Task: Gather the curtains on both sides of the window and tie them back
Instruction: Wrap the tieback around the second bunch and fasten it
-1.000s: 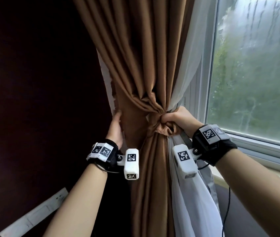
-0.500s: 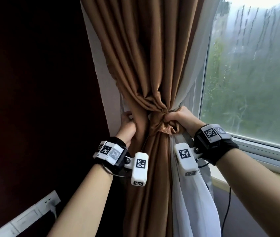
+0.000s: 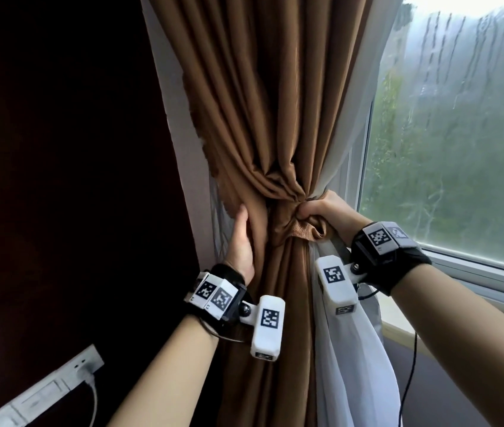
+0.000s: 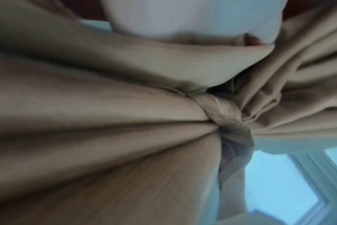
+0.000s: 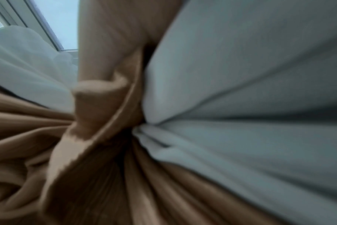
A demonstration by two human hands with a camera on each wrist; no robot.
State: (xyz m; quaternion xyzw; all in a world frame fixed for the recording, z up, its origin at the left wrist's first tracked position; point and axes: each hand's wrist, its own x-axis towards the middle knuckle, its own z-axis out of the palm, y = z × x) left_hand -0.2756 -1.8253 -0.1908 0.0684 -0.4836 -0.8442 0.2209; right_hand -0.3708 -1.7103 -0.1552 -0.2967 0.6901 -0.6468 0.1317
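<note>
A brown curtain (image 3: 275, 103) hangs left of the window, gathered at mid height by a brown tie-back band (image 3: 301, 231). A sheer white curtain (image 3: 355, 349) is bunched with it on the right. My right hand (image 3: 321, 209) grips the band at the gathered waist, fingers curled round it. My left hand (image 3: 241, 238) lies against the curtain's left edge with straight fingers; the fingertips go behind the fabric. In the left wrist view the band (image 4: 224, 112) cinches the brown curtain (image 4: 106, 137). In the right wrist view the band (image 5: 98, 109) sits between the brown folds and the white curtain (image 5: 250, 91).
The window (image 3: 460, 134) with a rain-streaked pane fills the right side, its sill (image 3: 475, 282) below my right wrist. A dark wall (image 3: 59, 180) is on the left, with a white socket strip (image 3: 38, 396) and a plugged cable low down. A black cable (image 3: 411, 380) hangs from my right wrist.
My left hand has uncurled and now lies flat along the curtain's left edge. My right hand has kept its grip on the band. The view has shifted slightly left.
</note>
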